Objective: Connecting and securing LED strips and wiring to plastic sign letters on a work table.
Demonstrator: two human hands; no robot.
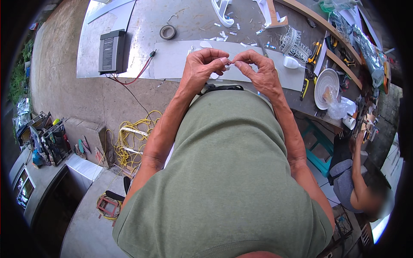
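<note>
Both hands meet over the near edge of the metal table [146,26]. A thin white wire [231,66] runs between their fingertips. My left hand [202,66] pinches one part of it between thumb and forefinger. My right hand [261,72] grips it close by, with thumb and forefinger pressed together. The fingers partly hide the wire's ends. Beneath the hands lies a long pale grey sheet [172,55] with small white pieces on it. A white plastic bulb-shaped piece [291,62] sits right of my right hand, near a tangle of white wire [294,43].
To the left stand a black box [112,52] with red and black leads [144,68] and a tape roll [167,32]. At right are yellow-black pliers [305,89] and a round white basket [320,90]. Another person [350,180] works at far right. Yellow cord [129,142] lies on the floor.
</note>
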